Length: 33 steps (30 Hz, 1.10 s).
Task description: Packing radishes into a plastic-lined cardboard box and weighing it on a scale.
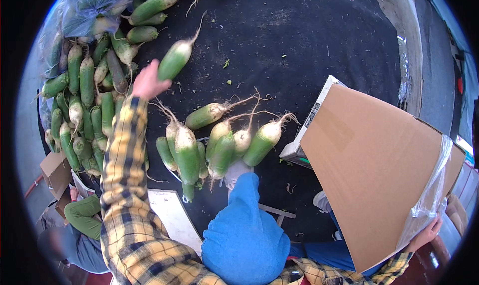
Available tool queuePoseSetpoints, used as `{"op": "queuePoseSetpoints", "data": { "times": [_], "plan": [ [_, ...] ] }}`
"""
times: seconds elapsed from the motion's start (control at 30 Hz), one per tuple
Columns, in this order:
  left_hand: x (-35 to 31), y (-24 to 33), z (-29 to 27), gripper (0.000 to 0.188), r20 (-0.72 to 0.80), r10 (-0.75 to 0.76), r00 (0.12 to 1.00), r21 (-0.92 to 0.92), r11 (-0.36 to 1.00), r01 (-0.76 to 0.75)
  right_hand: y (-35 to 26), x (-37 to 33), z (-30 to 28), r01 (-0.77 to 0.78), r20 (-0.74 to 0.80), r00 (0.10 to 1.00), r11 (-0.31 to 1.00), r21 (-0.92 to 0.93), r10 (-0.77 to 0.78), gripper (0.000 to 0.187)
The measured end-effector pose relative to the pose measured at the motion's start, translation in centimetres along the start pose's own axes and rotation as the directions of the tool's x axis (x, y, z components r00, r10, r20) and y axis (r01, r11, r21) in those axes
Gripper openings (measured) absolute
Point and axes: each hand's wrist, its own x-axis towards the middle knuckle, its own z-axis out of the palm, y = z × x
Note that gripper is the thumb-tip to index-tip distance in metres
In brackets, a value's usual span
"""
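Observation:
My left hand (151, 82), slightly blurred, reaches out over the dark ground sheet with its thumb and fingers around the blunt end of a green radish (174, 60). The radish's pale root end points up and away. My right hand (426, 232) grips the lower right edge of a large cardboard box (369, 160), where clear plastic film (431, 197) hangs over the rim. The box is tilted, and its inside is hidden. Between my arms, several green radishes (187, 152) lie clustered in front of my blue-clad knee (244, 230).
A big heap of green radishes (87, 78) fills the left side, with a bluish plastic bag (92, 10) over its far end. A white box (299, 147) stands behind the cardboard one. Another person (85, 230) sits at the lower left beside a small carton (55, 172).

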Motion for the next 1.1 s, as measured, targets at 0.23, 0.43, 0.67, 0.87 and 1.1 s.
{"op": "queuePoseSetpoints", "data": {
  "times": [0.23,0.43,0.67,0.87,1.1],
  "plan": [
    [-13.3,-7.8,1.1,0.06,0.344,-0.106,0.933,-0.352,0.907,0.232,-1.5,0.0,0.3,-0.002,-0.011,1.0,0.996,0.092,0.003,0.029],
    [-1.9,6.8,-2.8,0.038,-0.242,-0.066,0.968,-0.468,0.882,-0.057,-1.5,0.3,0.6,-0.057,-0.052,0.997,0.991,0.123,0.063,0.029],
    [19.0,12.7,0.0,0.051,-0.413,-0.191,0.891,-0.353,0.935,0.037,-0.5,-0.1,0.4,-0.016,-0.035,0.999,0.999,0.028,0.017,0.028],
    [19.6,11.7,1.7,0.034,-0.206,-0.279,0.938,-0.547,0.827,0.126,-1.3,-0.1,0.6,0.019,-0.011,1.0,1.0,-0.002,-0.019,0.03],
    [20.0,11.3,1.6,0.032,0.097,-0.462,0.881,-0.983,0.095,0.159,0.8,0.5,0.1,-0.048,0.03,0.999,0.997,0.067,0.046,0.027]
  ]
}}
